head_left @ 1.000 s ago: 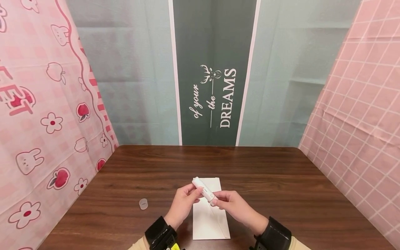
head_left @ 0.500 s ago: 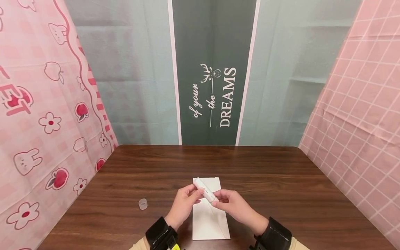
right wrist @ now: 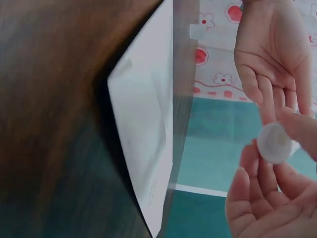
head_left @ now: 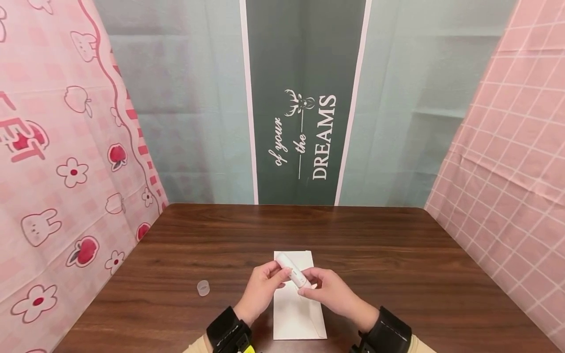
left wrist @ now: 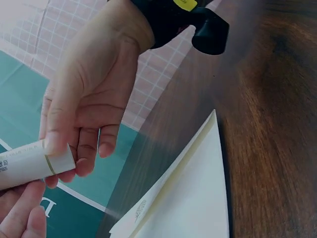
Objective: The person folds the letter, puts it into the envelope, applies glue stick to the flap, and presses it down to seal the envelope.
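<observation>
A white tube with small print, which looks like a glue stick [head_left: 293, 270], is held aslant above the envelope. Its upper left part is pinched between the thumb and fingers of my left hand [head_left: 259, 290]. At its lower right end, my right hand [head_left: 334, 294] grips it with thumb and fingertips. The right wrist view has a round white end of the glue stick [right wrist: 274, 144] facing the camera. A cream envelope [head_left: 296, 316] lies on the table beneath both hands, its flap partly lifted in the left wrist view. Left of the hands lies a small translucent cap [head_left: 203, 288].
The dark wood-grain table [head_left: 397, 274] spreads around the hands. Fabric hangs at its edges: a pink printed curtain [head_left: 75, 171] on the left, a green one [head_left: 304, 59] behind, a pink checked one [head_left: 503, 196] on the right.
The right fingertips have shifted at the lower end of the glue stick, and the tube seems slightly turned, its print facing differently. The left hand, envelope and cap stay almost in place.
</observation>
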Available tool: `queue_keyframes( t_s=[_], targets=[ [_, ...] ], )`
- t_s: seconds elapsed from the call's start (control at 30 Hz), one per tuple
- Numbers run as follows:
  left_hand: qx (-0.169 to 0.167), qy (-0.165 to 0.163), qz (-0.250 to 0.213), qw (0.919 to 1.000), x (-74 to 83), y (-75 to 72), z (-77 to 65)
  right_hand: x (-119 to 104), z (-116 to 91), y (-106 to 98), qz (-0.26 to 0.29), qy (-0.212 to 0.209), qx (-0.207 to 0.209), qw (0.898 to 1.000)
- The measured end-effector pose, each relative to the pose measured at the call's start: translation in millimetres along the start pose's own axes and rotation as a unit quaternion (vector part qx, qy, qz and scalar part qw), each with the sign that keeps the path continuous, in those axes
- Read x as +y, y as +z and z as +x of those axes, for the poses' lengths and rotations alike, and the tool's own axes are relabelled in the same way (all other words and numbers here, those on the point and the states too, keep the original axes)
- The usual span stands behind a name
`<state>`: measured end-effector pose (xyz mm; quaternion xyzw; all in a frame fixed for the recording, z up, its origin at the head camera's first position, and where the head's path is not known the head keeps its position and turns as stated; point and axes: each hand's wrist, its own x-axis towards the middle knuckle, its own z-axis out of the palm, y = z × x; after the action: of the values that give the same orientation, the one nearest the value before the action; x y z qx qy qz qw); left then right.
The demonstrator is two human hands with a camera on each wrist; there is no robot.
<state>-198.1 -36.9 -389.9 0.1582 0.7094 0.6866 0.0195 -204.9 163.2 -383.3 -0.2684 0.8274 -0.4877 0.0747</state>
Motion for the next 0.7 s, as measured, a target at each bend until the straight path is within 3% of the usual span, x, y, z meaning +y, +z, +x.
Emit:
queue_keyframes(
  t_s=[0.2,0.3,0.47,0.7],
  targets=[
    [0.005,0.0,-0.006,1.0,-4.7,-2.4,0.9,1,-2,-3,0.042,-0.006,-0.052,0.998],
    [0.001,0.002,0.002,1.0,-4.6,-2.0,-0.2,0,-2,-2,0.04,0.001,-0.031,0.999],
    [-0.009,0.012,0.013,0.9998,-2.6,0.5,-1.2,0,-2,1,-0.015,-0.008,0.005,1.0],
    [-0.003,0.012,0.014,0.9998,-0.4,-1.6,-1.2,0,-4,-9,0.065,-0.01,-0.06,0.996]
  ],
)
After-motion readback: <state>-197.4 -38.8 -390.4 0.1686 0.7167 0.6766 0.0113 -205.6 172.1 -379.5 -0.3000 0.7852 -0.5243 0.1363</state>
